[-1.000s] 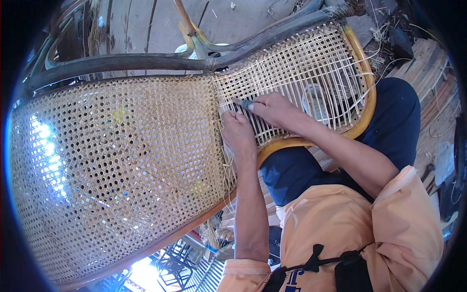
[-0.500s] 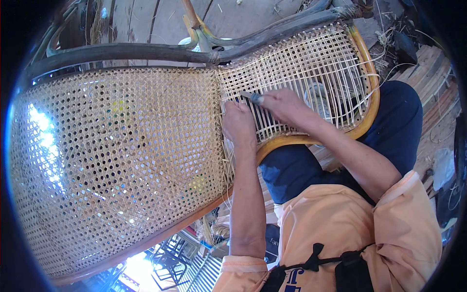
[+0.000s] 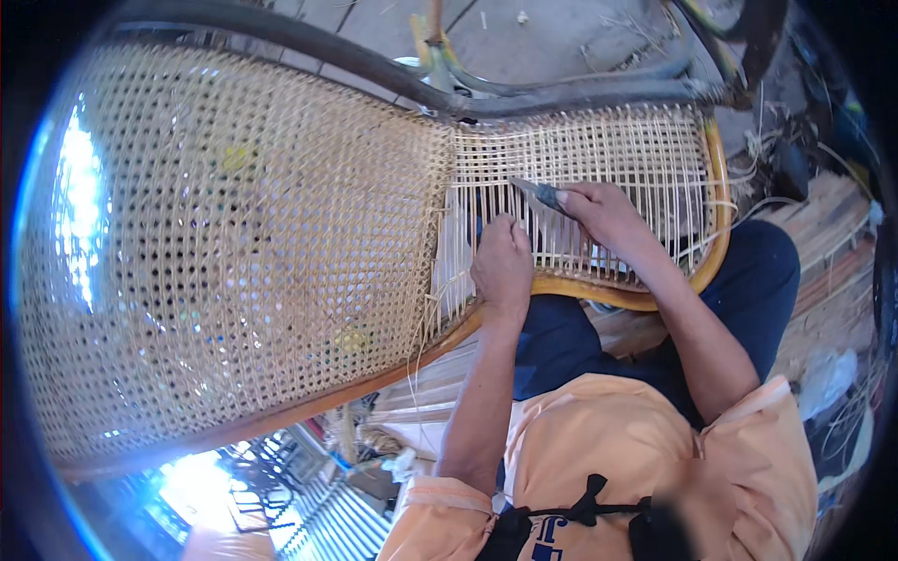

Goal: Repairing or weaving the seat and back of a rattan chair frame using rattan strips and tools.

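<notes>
Plank floor across top of view, w/ timber slats at R edge and crumpled plastic sheet just below. At lower L: ribbed panel near strong glare, detail washed out. Across ctr: cane frame, in two sections. L section: large closed-mesh panel, w/ small holes throughout. R section: small open-weave panel, ctr-R of view, next to large panel's R edge; tight grid along upper part, mostly single strands running up-down below. Bounded at top by dark pole, at R and bottom by yellow-brown rim. L hand: over L portion of small panel, fingers curled closed; strand inside or not, can't tell. R hand: over middle of same panel, to R of L hand and a bit higher, closed around handle of pointed tool. Tool tilted, tip up and to L, at lower edge of tight grid; contact w/ strands, can't tell. Hands apart. Loose strands near L forearm, at junction of panels. Below rim: dark blue trousers. Nearest camera: orange shirt w/ black cord tied in bow.
</notes>
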A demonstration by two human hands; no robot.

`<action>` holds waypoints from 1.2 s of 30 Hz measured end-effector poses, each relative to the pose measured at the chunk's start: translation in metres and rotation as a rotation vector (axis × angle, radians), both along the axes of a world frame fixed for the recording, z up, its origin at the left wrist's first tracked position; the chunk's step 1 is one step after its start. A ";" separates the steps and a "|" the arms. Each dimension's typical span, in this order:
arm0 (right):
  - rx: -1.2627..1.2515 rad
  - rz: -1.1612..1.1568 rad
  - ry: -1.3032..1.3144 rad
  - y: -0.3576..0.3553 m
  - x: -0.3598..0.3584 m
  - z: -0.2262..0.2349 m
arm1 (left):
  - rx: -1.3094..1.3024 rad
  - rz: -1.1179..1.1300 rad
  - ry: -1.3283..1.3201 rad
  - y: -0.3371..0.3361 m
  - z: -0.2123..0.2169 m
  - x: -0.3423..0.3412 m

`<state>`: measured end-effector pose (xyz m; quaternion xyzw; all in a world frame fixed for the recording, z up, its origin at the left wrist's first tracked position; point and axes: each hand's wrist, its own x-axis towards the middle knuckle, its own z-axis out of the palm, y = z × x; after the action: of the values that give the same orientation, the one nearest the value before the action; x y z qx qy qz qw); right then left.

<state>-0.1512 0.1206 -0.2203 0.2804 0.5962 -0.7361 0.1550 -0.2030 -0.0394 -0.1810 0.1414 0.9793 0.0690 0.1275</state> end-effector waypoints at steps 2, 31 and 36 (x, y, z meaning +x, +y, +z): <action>-0.041 0.031 -0.028 0.005 0.001 0.013 | 0.024 -0.036 -0.018 -0.004 0.001 0.000; 0.533 0.442 0.069 0.103 -0.028 0.050 | 0.009 -0.361 -0.016 0.019 -0.006 -0.008; 0.371 0.898 -0.088 0.087 -0.041 0.068 | 0.071 -0.329 0.006 0.013 -0.010 -0.012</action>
<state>-0.1918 0.2077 -0.1525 0.0492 0.7724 -0.4651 0.4297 -0.2149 -0.0262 -0.1911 0.3045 0.9402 0.0811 0.1292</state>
